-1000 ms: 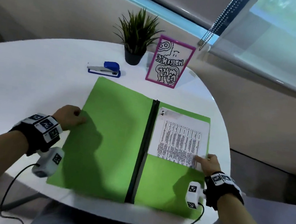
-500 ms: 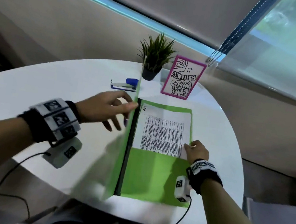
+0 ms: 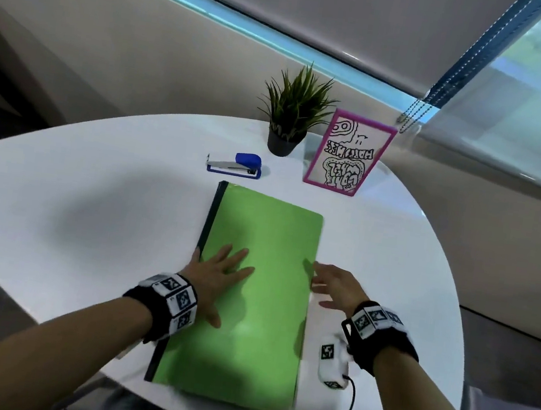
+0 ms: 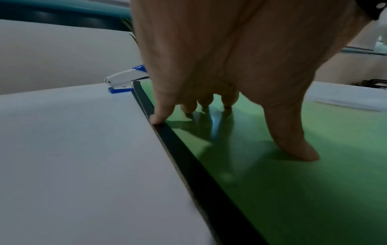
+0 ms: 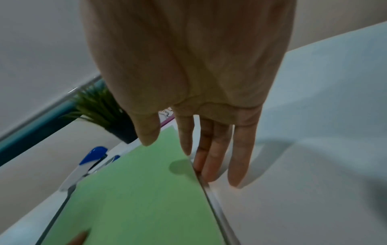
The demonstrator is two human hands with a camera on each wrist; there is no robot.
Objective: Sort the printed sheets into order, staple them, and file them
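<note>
A green folder [image 3: 263, 272] with a black spine lies closed on the white round table [image 3: 72, 213]. The printed sheets are hidden inside it. My left hand [image 3: 218, 273] presses flat on the cover near the spine, fingers spread [image 4: 161, 116] on the green folder [image 4: 272, 182]. My right hand [image 3: 334, 285] hovers at the folder's right edge with straight fingers [image 5: 211, 165] beside the green folder [image 5: 136, 190], holding nothing. A blue and silver stapler [image 3: 235, 164] rests beyond the folder, also seen as a stapler [image 4: 125, 79] in the left wrist view.
A small potted plant [image 3: 290, 125] and a pink-framed picture [image 3: 347, 156] stand at the table's far edge. A wall and a window blind with a bead chain [image 3: 423, 101] lie behind. The near table edge runs under the folder's bottom.
My left hand swung the left cover over and shut the folder, then came down flat on it. My right hand slid off the sheets to the folder's right edge.
</note>
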